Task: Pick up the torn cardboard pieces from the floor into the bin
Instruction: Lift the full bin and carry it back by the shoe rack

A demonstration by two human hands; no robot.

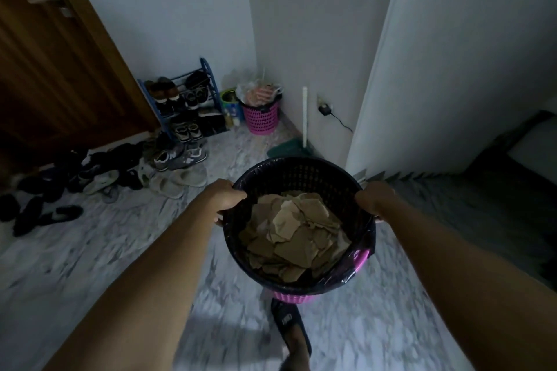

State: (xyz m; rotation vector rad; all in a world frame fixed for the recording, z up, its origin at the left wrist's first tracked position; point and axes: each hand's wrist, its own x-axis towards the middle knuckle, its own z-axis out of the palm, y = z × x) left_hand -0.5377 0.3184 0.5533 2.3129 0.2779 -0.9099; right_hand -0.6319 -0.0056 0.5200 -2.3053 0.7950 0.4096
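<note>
Head: hands (230, 199) (375, 199) on bin (301, 178) rim

Pink perforated plastic bin (358, 262) with glossy black plastic liner (366, 245); matt brown torn cardboard pieces (294, 235); polished marble-patterned floor (90, 250); wooden door (54, 63).

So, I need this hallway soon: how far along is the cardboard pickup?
Done: torn cardboard pieces lie piled in the bin, and I see none on the marble floor in view. In hand: the left hand and right hand grip the bin's rim. Left: probably just setting the bin down.
</note>
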